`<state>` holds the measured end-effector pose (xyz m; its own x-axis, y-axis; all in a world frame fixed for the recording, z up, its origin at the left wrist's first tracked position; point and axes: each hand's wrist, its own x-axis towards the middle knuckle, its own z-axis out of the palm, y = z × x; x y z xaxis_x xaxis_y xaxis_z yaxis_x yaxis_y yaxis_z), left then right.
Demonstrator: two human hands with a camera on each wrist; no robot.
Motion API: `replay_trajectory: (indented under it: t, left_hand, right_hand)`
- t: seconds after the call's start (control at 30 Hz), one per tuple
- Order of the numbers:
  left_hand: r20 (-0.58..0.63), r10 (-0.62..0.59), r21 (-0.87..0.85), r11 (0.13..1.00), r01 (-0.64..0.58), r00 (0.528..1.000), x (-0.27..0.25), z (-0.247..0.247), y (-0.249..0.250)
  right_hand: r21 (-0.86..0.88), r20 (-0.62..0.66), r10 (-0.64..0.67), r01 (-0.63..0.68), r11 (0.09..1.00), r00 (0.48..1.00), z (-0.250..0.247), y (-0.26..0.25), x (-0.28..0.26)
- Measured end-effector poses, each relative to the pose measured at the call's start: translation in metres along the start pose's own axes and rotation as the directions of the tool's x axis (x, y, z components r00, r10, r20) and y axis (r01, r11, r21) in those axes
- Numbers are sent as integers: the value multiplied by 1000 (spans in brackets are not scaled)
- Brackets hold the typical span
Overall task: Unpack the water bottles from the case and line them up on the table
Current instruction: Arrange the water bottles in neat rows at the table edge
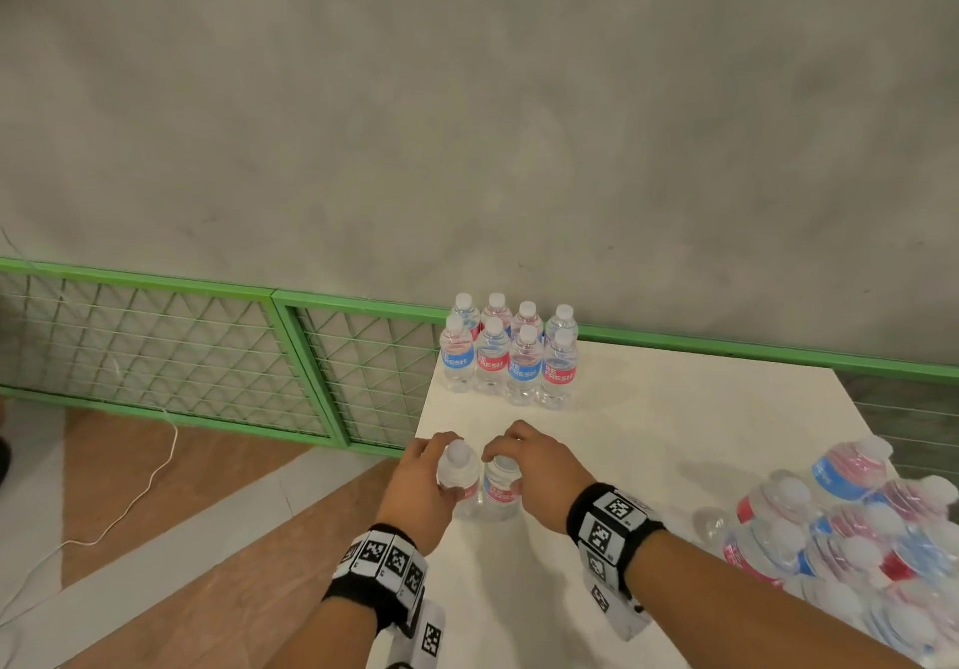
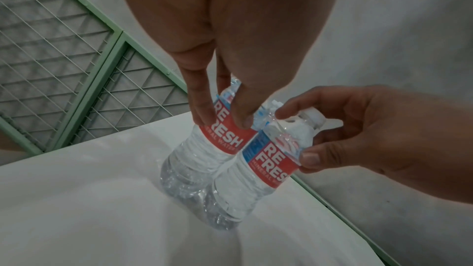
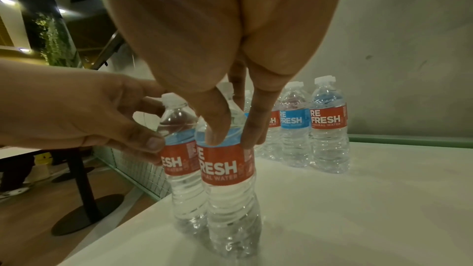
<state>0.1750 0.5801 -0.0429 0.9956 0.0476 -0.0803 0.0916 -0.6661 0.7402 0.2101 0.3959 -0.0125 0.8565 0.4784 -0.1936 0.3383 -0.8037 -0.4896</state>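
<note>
Two clear water bottles with red and blue labels stand side by side near the left edge of the white table (image 1: 674, 424). My left hand (image 1: 445, 467) grips the left bottle (image 1: 462, 481) round its shoulder; the left wrist view shows thumb and fingers of the left hand (image 2: 222, 121) pinching the left bottle (image 2: 204, 161) at the top of its label. My right hand (image 1: 504, 456) grips the right bottle (image 1: 501, 492) just below the cap, and the right wrist view shows the right hand (image 3: 234, 138) on the right bottle (image 3: 227, 171). Both bases sit at the tabletop.
Several bottles (image 1: 511, 354) stand in two rows at the table's far left corner. The shrink-wrapped case (image 1: 856, 538) with several more bottles lies at the right edge. A green mesh fence (image 1: 155, 341) runs behind; a white cable (image 1: 150, 481) lies on the wooden floor.
</note>
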Motion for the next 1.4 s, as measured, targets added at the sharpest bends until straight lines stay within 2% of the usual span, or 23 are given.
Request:
replay_trajectory:
  t: [0.13, 0.33, 0.5, 0.67, 0.83, 1.03, 1.13, 1.27, 1.4]
  left_hand:
    - [-26, -7, -28, 1000, 6, 1000, 33, -4, 0]
    - [-44, 0, -60, 998, -3, 999, 77, -3, -10]
    - [-82, -9, 52, 999, 13, 997, 114, -10, -9]
    - [-42, -38, 131, 990, 43, 998, 141, -14, -7]
    - [-35, -37, -4, 999, 37, 999, 143, -6, -13]
    - [-59, 5, -77, 997, -10, 998, 139, -1, -20]
    - [-56, -24, -118, 993, 17, 998, 139, 0, -20]
    - [-26, -22, -122, 992, 19, 999, 134, 0, -20]
    - [14, -22, -28, 999, 22, 1000, 124, -4, -20]
  right_hand:
    - [-20, -33, 28, -28, 999, 999, -7, 1, 29]
    - [48, -142, 112, -106, 993, 984, -11, 7, 66]
    - [66, -179, 179, -169, 983, 967, -21, 11, 96]
    - [28, -175, 202, -200, 979, 964, -33, 14, 121]
    - [30, -217, 195, -193, 981, 957, -36, 18, 138]
    - [41, -233, 191, -186, 982, 954, -34, 24, 143]
    - [39, -238, 194, -190, 981, 952, -34, 26, 144]
    - [66, -226, 195, -184, 981, 955, -35, 27, 139]
    - [201, -197, 241, -201, 959, 950, -43, 26, 123]
